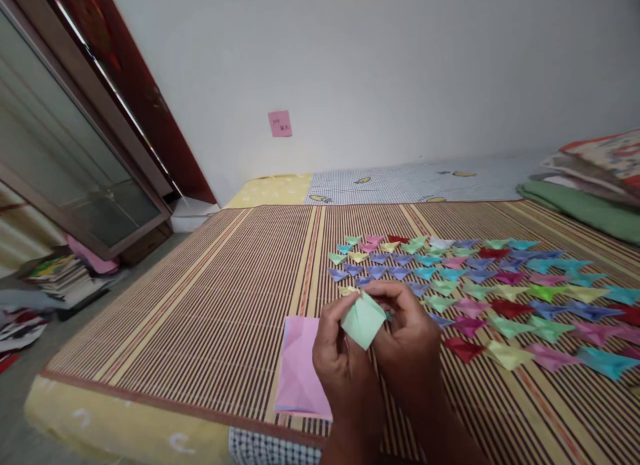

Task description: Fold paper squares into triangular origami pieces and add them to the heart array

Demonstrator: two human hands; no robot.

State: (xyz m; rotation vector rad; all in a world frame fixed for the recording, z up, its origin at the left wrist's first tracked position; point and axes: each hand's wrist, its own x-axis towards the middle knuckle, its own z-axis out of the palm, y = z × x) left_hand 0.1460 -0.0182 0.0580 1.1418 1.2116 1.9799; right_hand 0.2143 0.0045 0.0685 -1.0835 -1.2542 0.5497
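A small light green folded paper (365,321), roughly diamond-shaped, is pinched between both my hands above the striped mat. My left hand (337,345) grips its left side, fingers curled and thumb near the lower edge. On the other side, my right hand (413,338) holds the paper's right edge with bent fingers. Just left of my hands lies a stack of pink paper sheets (300,365), partly covered by my left wrist. Rows of folded paper pieces (509,355) in many colours spread out behind and to the right of my hands.
The striped bamboo mat (200,318) covers a bed with a patterned sheet (390,185). Folded cloths and a green blanket (575,208) lie at the far right. A pink note (280,123) is stuck on the wall. A glass-fronted cabinet (75,131) stands at left, near stacked books (63,275).
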